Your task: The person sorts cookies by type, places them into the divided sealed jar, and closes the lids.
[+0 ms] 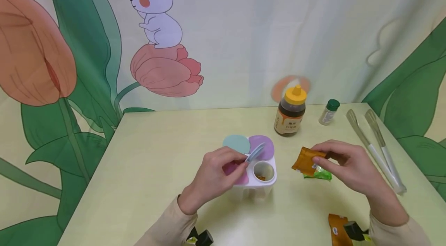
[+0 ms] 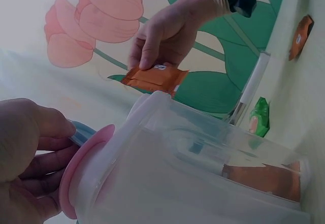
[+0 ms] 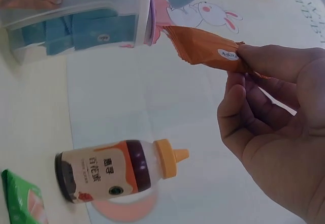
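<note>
My left hand [image 1: 216, 170] pinches a round light-blue lid [image 1: 256, 152], tilted up beside an uncovered round opening of a clear storage box [image 1: 256, 184] with a white top. Teal, purple and pink lids sit on the box's other openings. Between thumb and fingers, my right hand [image 1: 348, 164] holds an orange packet [image 1: 306, 161] to the right of the box. Inside the box, under the uncovered opening, lies another orange packet [image 2: 266, 181]. Blue packets [image 3: 96, 31] show through the wall of a neighbouring compartment.
A green packet [image 1: 318, 173] lies under the held one in the head view. Behind stand a honey bottle [image 1: 290, 118] with a yellow cap and a small green-capped jar [image 1: 329, 112]. Two white-handled utensils [image 1: 386, 159] lie at right; an orange packet [image 1: 337, 228] lies near the front.
</note>
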`<state>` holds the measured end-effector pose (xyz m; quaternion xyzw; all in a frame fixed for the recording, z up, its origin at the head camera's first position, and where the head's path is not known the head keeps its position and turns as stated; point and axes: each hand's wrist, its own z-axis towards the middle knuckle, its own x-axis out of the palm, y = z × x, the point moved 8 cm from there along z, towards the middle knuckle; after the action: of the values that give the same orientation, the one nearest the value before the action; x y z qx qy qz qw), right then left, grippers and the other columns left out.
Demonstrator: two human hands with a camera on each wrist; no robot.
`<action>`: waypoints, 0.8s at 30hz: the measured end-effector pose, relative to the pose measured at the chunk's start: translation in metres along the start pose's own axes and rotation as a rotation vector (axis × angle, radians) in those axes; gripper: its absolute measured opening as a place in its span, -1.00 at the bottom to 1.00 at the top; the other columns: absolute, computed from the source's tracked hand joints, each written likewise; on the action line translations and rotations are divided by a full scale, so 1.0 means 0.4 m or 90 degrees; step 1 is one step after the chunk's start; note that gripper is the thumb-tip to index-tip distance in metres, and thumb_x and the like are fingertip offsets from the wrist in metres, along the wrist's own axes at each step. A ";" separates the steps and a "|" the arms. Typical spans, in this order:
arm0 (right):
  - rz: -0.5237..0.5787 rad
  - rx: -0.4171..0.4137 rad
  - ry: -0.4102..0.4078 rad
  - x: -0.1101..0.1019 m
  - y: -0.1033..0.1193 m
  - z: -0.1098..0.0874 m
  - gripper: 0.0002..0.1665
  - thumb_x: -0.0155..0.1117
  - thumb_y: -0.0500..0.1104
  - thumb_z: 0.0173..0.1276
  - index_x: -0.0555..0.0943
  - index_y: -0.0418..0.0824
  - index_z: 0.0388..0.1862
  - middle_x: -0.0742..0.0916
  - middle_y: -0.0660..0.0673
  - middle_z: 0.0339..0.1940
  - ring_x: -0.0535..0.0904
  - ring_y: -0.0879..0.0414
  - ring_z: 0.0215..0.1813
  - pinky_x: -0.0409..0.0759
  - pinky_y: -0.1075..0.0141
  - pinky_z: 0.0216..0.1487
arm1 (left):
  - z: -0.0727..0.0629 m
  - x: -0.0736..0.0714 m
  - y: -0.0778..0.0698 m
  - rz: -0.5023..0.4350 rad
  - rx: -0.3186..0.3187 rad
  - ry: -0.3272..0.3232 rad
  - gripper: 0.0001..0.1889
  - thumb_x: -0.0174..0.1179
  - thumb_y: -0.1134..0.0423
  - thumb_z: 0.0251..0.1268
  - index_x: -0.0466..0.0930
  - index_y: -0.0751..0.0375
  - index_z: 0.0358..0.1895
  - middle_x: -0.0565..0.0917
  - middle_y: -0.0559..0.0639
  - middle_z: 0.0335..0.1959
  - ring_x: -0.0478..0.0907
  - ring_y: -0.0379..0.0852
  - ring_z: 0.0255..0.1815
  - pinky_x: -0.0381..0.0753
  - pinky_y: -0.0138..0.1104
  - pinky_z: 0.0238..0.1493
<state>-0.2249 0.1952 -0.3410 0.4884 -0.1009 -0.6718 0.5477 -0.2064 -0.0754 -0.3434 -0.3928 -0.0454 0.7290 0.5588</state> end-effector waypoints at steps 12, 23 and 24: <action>0.034 -0.033 0.009 0.030 0.019 0.034 -0.57 0.37 -0.61 0.03 0.68 -0.23 -0.17 0.73 0.00 -0.24 0.62 0.25 -0.29 0.66 0.51 -0.30 | 0.003 0.003 0.002 -0.013 0.005 0.006 -0.88 0.35 0.40 0.12 0.74 0.26 -0.25 0.72 -0.03 -0.37 0.63 -0.28 -0.32 0.65 -0.58 -0.24; 0.097 -0.088 0.017 0.060 0.063 0.061 -0.55 0.35 -0.65 0.00 0.69 -0.30 -0.15 0.75 -0.08 -0.22 0.64 0.22 -0.27 0.68 0.49 -0.24 | 0.001 0.003 0.003 -0.006 -0.008 0.013 -0.88 0.34 0.40 0.13 0.74 0.26 -0.24 0.73 -0.03 -0.35 0.63 -0.27 -0.30 0.64 -0.59 -0.20; 0.099 -0.088 0.022 0.064 0.065 0.064 -0.56 0.35 -0.65 0.01 0.69 -0.30 -0.15 0.75 -0.09 -0.22 0.64 0.22 -0.26 0.69 0.48 -0.24 | 0.000 0.002 0.003 -0.006 -0.009 0.012 -0.88 0.34 0.40 0.13 0.74 0.26 -0.24 0.73 -0.02 -0.35 0.64 -0.27 -0.30 0.64 -0.59 -0.21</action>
<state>-0.2260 0.1536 -0.3244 0.4514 -0.0825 -0.6242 0.6323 -0.2076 -0.0751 -0.3444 -0.4035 -0.0474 0.7222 0.5598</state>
